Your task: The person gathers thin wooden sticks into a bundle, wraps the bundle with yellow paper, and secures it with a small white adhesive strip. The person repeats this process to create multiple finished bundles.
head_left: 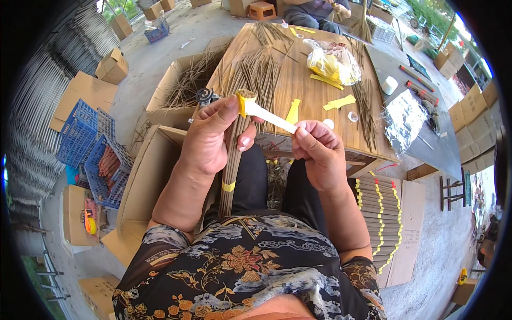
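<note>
My left hand [217, 130] is closed around a bundle of thin brown incense sticks [230, 165], held nearly upright above my lap. A yellow band circles the bundle's lower part. At its top, a yellow paper strip [274, 120] wraps partly round the sticks, its pale underside facing me. The strip's free end is pinched between the thumb and fingers of my right hand [320, 146], which pulls it out taut to the right. Loose brown sticks [256, 74] lie on the wooden table [292, 58] just beyond my left hand.
On the table are cut yellow strips [340, 102] and a clear bag [335, 63] of yellow paper. Banded bundles [381, 218] lie on cardboard at right. Open boxes [181, 80] and blue crates [109, 170] stand at left. Another person [314, 15] sits across the table.
</note>
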### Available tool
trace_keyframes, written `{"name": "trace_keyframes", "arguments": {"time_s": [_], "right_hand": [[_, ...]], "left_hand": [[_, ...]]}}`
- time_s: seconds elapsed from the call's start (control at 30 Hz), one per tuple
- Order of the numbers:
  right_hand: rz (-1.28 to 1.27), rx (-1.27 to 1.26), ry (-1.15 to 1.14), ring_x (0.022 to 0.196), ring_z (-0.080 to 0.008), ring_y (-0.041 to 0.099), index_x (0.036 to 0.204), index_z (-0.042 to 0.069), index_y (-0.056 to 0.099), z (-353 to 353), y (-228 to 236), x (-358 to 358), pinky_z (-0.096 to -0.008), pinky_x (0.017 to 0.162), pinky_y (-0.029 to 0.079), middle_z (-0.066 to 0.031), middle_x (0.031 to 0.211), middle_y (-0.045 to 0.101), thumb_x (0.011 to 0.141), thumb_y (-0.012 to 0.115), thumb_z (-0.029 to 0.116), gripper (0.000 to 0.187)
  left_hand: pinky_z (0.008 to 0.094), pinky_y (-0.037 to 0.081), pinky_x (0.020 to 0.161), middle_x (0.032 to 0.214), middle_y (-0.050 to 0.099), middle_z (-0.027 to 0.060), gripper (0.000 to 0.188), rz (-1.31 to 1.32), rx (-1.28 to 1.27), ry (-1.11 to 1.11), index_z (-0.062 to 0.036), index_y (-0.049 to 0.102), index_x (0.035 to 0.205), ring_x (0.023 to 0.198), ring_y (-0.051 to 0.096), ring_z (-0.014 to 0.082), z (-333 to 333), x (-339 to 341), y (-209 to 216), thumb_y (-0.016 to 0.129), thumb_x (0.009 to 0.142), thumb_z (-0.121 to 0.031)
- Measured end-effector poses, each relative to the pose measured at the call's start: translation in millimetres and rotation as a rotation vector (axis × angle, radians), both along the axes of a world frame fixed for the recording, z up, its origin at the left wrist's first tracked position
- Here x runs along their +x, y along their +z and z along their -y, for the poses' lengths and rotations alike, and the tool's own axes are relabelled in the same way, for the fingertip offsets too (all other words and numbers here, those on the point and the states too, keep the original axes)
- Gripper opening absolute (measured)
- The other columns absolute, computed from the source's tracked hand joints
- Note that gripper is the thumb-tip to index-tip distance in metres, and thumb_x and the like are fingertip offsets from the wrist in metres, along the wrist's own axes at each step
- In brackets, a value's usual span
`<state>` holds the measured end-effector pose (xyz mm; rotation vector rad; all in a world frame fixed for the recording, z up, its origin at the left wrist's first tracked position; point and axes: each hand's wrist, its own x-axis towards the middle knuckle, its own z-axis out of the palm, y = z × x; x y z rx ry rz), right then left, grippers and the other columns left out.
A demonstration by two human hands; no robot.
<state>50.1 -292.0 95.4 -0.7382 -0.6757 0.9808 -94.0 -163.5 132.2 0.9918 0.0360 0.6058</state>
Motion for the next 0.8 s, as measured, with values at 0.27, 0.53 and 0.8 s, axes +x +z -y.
{"name": "trace_keyframes", "arguments": {"time_s": [0.27,0.53,0.8], "right_hand": [[0.012,-0.007,0.05,0.055,-0.0056,0.041,0.087,0.001,0.058,3.2,3.2,-6.8,-0.0184,0.05,0.032,0.001,0.064,0.051,0.085,0.055,0.011,0.011],[0.026,0.029,0.035,0.054,-0.0056,0.041,0.086,0.0,0.058,5.0,7.9,-9.8,-0.0179,0.049,0.032,0.0005,0.064,0.051,0.085,0.054,0.012,0.012],[0.032,0.04,0.031,0.055,-0.0051,0.042,0.088,0.0,0.058,6.4,6.1,-12.6,-0.0177,0.05,0.033,0.0008,0.065,0.051,0.086,0.054,0.012,0.013]], "left_hand": [[0.0249,0.039,0.047,0.079,0.06,0.01,0.027,0.034,-0.005,-0.001,-0.0007,0.059,0.1,0.056,0.051,0.0159,6.6,-2.0,-2.0,0.055,0.085,-0.023],[0.0246,0.039,0.048,0.076,0.058,0.0079,0.026,0.043,0.015,0.005,0.0001,0.059,0.099,0.056,0.051,0.0161,8.8,-4.8,-4.8,0.055,0.085,-0.021],[0.0241,0.04,0.048,0.08,0.06,0.0104,0.026,0.047,0.052,0.038,-0.0005,0.06,0.098,0.057,0.052,0.016,9.1,-3.7,-5.2,0.055,0.085,-0.023]]}}
